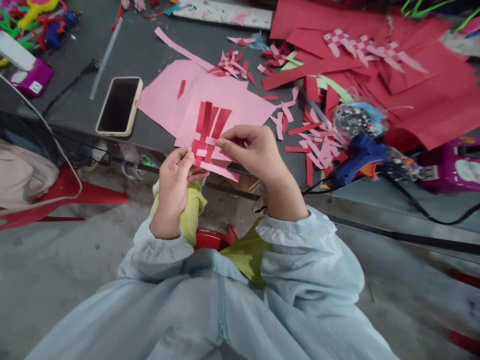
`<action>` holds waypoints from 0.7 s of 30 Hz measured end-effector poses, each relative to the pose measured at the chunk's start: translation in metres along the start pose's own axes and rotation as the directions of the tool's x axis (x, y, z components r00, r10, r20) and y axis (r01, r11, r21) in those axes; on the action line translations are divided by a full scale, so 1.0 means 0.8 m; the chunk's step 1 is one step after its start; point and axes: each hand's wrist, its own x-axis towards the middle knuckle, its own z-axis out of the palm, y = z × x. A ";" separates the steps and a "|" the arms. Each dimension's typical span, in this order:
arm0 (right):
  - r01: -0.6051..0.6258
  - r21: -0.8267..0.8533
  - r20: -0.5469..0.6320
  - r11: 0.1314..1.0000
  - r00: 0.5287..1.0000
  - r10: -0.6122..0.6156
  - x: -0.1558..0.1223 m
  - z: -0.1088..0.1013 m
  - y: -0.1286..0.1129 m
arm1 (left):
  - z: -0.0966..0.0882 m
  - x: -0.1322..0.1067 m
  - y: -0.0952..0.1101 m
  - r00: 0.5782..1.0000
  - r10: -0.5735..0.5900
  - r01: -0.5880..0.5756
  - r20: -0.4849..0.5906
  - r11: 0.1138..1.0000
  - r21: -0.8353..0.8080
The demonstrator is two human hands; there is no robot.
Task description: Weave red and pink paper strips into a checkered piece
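Note:
Between my hands, at the table's front edge, is a small weave of red paper strips (205, 120) crossed by pink paper strips (219, 171). My left hand (175, 172) pinches the weave at its left side, thumb on top. With thumb and forefinger, my right hand (255, 150) grips the end of an upper pink strip that passes across the red ones. The red strips fan out away from me, and one lower pink strip sticks out to the right. Behind the weave lie pink paper sheets (157, 97) with a short red scrap on them.
A phone (119, 106) lies left of the sheets. To the right are loose paper strips (322, 145), a blue glue gun (360, 155), a purple device (453, 167) and red paper sheets (423, 100). Several woven pieces (363, 47) rest on the red sheets.

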 end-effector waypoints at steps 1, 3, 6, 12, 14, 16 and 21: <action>-0.015 0.012 -0.006 1.000 1.000 0.015 0.000 0.000 0.000 | 0.000 0.000 0.001 1.000 -0.009 0.009 0.017 1.000 -0.015; -0.038 0.031 -0.007 0.999 0.999 0.038 -0.001 0.001 0.001 | 0.000 -0.001 0.001 0.998 -0.018 0.021 0.053 0.999 -0.038; -0.034 0.053 -0.029 0.998 0.999 0.036 -0.001 0.003 0.001 | 0.000 -0.002 0.001 0.995 -0.011 0.018 0.099 0.997 -0.069; -0.090 0.154 -0.049 0.984 0.994 0.098 -0.001 0.009 -0.004 | -0.001 -0.001 -0.001 0.993 -0.042 0.044 0.107 0.999 -0.020; -0.121 0.182 -0.028 0.976 0.991 0.128 -0.002 0.010 -0.005 | -0.002 0.000 -0.001 0.995 -0.046 0.047 0.093 0.999 -0.009; -0.136 0.198 -0.004 0.971 0.990 0.140 -0.003 0.010 -0.005 | -0.003 0.001 -0.002 0.996 -0.046 0.047 0.073 0.999 -0.011; -0.136 0.189 -0.009 0.973 0.990 0.140 -0.004 0.011 -0.004 | -0.001 0.001 -0.001 0.998 -0.040 0.042 0.044 0.997 -0.059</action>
